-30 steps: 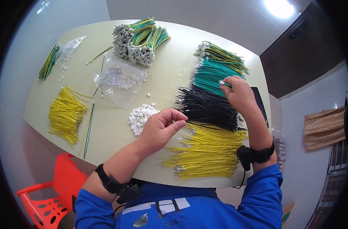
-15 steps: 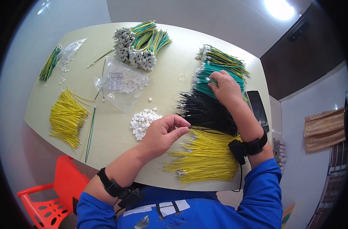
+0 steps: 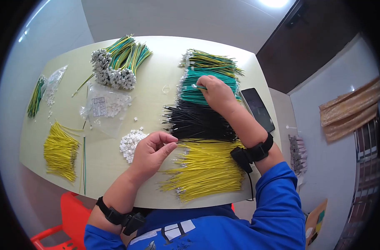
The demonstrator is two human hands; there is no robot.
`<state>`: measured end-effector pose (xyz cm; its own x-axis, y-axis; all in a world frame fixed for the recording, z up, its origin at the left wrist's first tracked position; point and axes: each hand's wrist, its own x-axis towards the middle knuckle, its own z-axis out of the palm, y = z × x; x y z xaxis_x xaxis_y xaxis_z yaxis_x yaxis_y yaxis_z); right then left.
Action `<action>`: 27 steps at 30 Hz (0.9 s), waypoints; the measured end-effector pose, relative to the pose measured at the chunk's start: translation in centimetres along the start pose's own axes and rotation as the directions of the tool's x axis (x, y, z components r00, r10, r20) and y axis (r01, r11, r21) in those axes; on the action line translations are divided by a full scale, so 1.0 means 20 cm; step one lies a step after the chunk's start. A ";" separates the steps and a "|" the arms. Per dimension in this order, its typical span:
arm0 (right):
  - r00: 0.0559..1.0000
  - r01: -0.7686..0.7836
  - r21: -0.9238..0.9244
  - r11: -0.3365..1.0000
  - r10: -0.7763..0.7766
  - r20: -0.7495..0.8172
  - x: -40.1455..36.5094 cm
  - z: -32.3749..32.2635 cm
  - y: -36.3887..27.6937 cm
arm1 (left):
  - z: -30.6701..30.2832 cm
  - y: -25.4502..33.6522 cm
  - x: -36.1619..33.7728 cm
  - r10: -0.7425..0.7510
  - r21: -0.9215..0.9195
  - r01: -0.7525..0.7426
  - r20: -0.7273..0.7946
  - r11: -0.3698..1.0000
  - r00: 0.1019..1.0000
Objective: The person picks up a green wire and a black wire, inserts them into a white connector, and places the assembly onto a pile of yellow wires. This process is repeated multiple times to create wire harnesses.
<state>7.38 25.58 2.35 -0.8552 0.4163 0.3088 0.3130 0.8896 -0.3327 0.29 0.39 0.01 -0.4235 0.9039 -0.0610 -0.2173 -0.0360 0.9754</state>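
On the right half of the tabletop [image 3: 165,62], four wire piles run from back to front: the rearmost pile [image 3: 217,64], the second pile [image 3: 188,89], the third pile [image 3: 198,121] and the foremost pile [image 3: 206,173]. A phone [image 3: 258,110] lies to their right. Left of them, behind, is a large wire bundle [image 3: 120,62]; before it lies a bag [image 3: 111,104] with connectors in it, then a connector heap [image 3: 129,143]. At the far left, a small bundle [image 3: 36,96] lies beside a smaller bag [image 3: 56,81], behind another wire pile [image 3: 61,152].
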 end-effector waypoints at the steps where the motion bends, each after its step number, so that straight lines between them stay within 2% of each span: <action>1: 1.000 -0.002 0.022 1.000 0.002 -0.023 0.00 0.00 0.00 | 0.00 -0.01 0.00 -0.003 0.002 0.003 -0.001 1.000 1.000; 4: 0.997 -0.003 0.067 0.998 0.007 -0.071 -0.01 -0.02 0.01 | 0.00 -0.01 0.00 -0.008 0.007 0.008 -0.005 1.000 1.000; 8: 0.984 0.113 0.155 0.981 -0.089 -0.153 -0.03 -0.05 -0.02 | -0.01 0.00 -0.01 -0.040 0.022 0.040 -0.020 0.999 0.999; 11: 0.943 0.288 0.211 0.934 -0.238 -0.234 -0.09 -0.15 -0.13 | 0.00 0.02 0.00 -0.041 0.030 0.042 -0.034 0.999 0.999; 15: 0.926 0.369 0.305 0.878 -0.320 -0.201 -0.22 -0.21 -0.27 | 0.01 0.01 0.00 0.030 0.006 -0.030 -0.041 1.000 0.999; 18: 0.957 0.289 0.375 0.881 -0.264 -0.117 -0.33 -0.22 -0.35 | 0.00 0.02 0.00 0.033 0.025 -0.032 -0.038 0.999 0.999; 21: 0.984 0.099 0.378 0.921 -0.147 0.101 -0.40 -0.23 -0.39 | 0.00 0.01 0.00 0.031 0.015 -0.031 -0.022 0.999 0.999; 22: 0.983 0.101 0.386 0.917 -0.152 0.104 -0.41 -0.23 -0.40 | 0.00 0.01 0.00 0.026 -0.004 -0.026 -0.007 1.000 1.000; 25: 0.971 -0.034 0.351 0.936 -0.053 0.234 -0.43 -0.24 -0.42 | -0.01 0.00 -0.01 0.008 -0.016 -0.008 0.015 1.000 1.000; 27: 0.974 -0.016 0.368 0.930 -0.069 0.216 -0.43 -0.21 -0.41 | -0.01 0.00 -0.01 -0.007 -0.010 0.008 0.045 1.000 0.999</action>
<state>13.95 15.57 6.19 -0.9435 0.3041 0.1315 0.1526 0.7511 -0.6423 0.11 0.15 -0.09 -0.3817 0.9224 -0.0585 -0.2295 -0.0333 0.9728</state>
